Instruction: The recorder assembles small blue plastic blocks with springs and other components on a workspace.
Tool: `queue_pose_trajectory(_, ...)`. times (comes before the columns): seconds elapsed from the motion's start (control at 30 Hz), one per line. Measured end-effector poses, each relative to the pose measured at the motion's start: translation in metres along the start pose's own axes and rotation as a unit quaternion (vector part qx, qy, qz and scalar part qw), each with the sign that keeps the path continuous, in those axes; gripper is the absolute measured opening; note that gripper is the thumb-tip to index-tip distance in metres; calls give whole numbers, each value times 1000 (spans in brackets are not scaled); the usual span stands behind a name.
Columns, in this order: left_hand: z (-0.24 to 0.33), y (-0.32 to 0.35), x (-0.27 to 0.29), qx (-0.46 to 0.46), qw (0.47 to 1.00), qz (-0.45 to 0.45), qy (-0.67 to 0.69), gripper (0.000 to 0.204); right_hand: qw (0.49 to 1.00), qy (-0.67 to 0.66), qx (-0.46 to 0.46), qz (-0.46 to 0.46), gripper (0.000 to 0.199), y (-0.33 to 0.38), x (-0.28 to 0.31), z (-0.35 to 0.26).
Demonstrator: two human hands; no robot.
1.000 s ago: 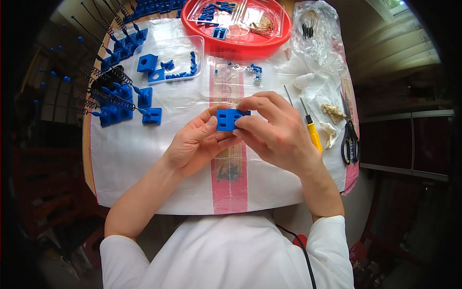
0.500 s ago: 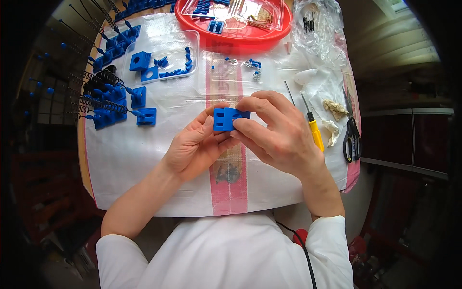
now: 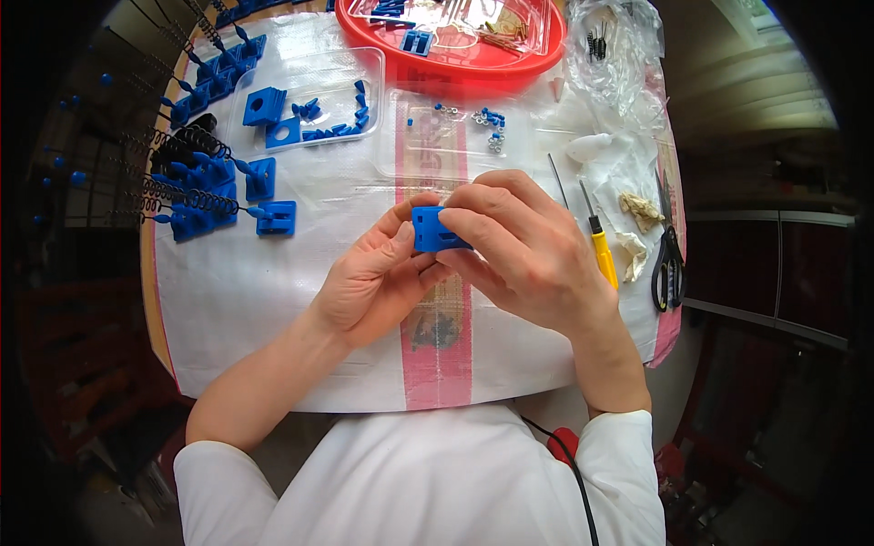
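Observation:
Between both hands, above the middle of the table, is a blue plastic block [image 3: 430, 231] with slots in its face. My left hand [image 3: 371, 278] grips its left end between thumb and fingers. The fingertips of my right hand [image 3: 521, 241] close on its right end and cover part of it. Beyond the hands lies a clear plastic lid [image 3: 428, 162] with small blue bits and metal nuts [image 3: 493, 138] on it. Left of that, a clear tray [image 3: 375, 100] holds blue plates [image 3: 264, 106] and several small blue cone-shaped pieces [image 3: 333, 132].
Blue bases with springs [image 3: 208, 187] crowd the left side. A red basin [image 3: 455, 77] stands at the far edge. On the right lie a yellow-handled screwdriver [image 3: 604, 259], black scissors [image 3: 669, 273], a crumpled plastic bag [image 3: 614, 68] and a white bottle [image 3: 589, 146].
The blue block has been turned in my fingers, so a different side with fewer visible openings faces up. Both hands keep their grip. The whole view has shifted slightly.

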State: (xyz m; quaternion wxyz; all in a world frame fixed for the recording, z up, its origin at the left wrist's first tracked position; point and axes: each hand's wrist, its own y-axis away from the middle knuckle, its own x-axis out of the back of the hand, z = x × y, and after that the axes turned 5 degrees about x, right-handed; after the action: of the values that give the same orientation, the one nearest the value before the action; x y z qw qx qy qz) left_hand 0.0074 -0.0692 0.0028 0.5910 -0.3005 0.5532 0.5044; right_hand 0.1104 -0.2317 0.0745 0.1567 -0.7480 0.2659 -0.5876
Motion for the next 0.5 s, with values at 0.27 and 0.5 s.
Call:
queue_pose_trajectory(0.27, 1, -1, 7, 4, 1000, -25, 14, 38, 1000, -22, -5, -6, 30, 0, 0, 4)
queue_pose_trajectory(0.5, 1, -1, 1, 5, 1000, -4, 9, 40, 999, 6, 17, -30, 26, 0, 1, 8)
